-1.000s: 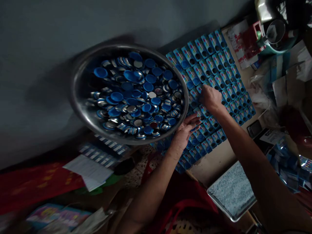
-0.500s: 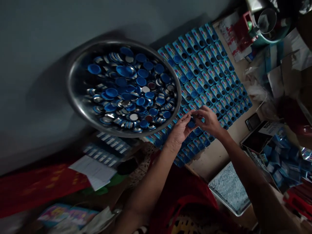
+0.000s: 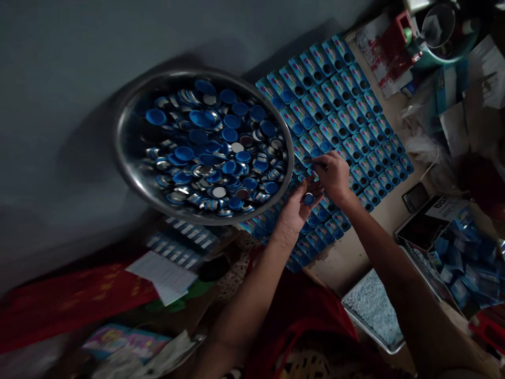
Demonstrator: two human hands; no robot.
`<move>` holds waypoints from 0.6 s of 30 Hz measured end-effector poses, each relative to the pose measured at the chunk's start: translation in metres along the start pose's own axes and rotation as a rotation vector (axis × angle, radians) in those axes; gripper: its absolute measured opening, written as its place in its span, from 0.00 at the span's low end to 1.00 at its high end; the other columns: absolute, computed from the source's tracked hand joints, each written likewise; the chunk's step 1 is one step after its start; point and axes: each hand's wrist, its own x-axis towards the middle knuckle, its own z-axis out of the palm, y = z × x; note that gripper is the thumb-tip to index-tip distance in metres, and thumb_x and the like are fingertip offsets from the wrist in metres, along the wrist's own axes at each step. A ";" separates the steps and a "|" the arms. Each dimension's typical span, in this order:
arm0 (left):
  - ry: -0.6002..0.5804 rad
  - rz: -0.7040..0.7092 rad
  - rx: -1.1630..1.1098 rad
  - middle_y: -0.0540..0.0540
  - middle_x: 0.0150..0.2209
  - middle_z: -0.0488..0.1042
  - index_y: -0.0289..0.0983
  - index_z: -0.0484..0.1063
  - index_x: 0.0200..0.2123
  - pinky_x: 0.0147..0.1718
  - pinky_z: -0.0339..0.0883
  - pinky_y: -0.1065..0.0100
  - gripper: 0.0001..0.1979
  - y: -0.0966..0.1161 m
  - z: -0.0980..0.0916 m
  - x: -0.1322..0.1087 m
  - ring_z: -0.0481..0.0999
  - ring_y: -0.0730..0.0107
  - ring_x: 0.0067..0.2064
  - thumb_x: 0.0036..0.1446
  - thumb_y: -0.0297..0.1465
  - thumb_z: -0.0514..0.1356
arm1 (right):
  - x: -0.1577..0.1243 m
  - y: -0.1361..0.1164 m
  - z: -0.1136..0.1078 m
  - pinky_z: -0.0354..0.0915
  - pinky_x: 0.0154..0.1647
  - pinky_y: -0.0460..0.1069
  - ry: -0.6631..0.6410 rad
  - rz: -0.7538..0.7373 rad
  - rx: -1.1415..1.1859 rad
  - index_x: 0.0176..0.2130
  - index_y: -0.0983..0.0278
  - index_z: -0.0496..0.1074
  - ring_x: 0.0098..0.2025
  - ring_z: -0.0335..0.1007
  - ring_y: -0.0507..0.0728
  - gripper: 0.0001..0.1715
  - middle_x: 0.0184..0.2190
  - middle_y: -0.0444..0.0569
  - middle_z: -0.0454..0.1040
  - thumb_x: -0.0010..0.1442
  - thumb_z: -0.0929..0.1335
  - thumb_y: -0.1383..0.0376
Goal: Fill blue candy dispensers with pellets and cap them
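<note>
My left hand (image 3: 296,208) is cupped palm up beside the rim of a big steel bowl (image 3: 130,168) and holds a small round blue tin (image 3: 309,198) in its fingers. My right hand (image 3: 333,173) is just above it, fingers pinched on something small I cannot make out, pressed down on rows of blue printed cards (image 3: 347,118) with round holes. The bowl is full of blue and silver round tins (image 3: 221,152). Some cards near my hands have blue tins (image 3: 321,213) seated in them.
A grey wall fills the upper left. A metal tray with a pale blue cloth (image 3: 374,310) lies at lower right. A box of blue packets (image 3: 461,258), a phone (image 3: 416,196), papers (image 3: 163,273) and a green mug (image 3: 442,31) surround the work surface.
My right hand came back from the upper cards to meet the left hand, then moved a little up onto the cards. The left hand turned palm up with a blue tin.
</note>
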 end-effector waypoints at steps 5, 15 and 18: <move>-0.041 0.034 -0.022 0.39 0.54 0.84 0.38 0.81 0.50 0.63 0.72 0.53 0.15 0.016 -0.003 -0.009 0.78 0.53 0.64 0.68 0.40 0.62 | 0.049 -0.024 -0.006 0.69 0.48 0.53 -0.155 0.009 -0.292 0.46 0.60 0.82 0.48 0.78 0.62 0.14 0.48 0.54 0.81 0.67 0.67 0.70; 0.086 0.018 0.035 0.45 0.40 0.84 0.36 0.82 0.49 0.43 0.79 0.67 0.19 0.011 -0.039 -0.057 0.83 0.68 0.41 0.52 0.28 0.70 | 0.073 -0.030 -0.008 0.71 0.47 0.55 -0.188 0.049 -0.394 0.50 0.58 0.78 0.49 0.80 0.66 0.17 0.49 0.57 0.83 0.62 0.72 0.70; 0.138 -0.003 -0.026 0.43 0.40 0.84 0.36 0.81 0.48 0.47 0.80 0.63 0.15 0.012 -0.047 -0.070 0.84 0.66 0.42 0.57 0.29 0.65 | 0.050 -0.025 -0.016 0.70 0.46 0.53 -0.148 0.029 -0.280 0.46 0.59 0.80 0.46 0.79 0.63 0.10 0.45 0.54 0.84 0.63 0.73 0.66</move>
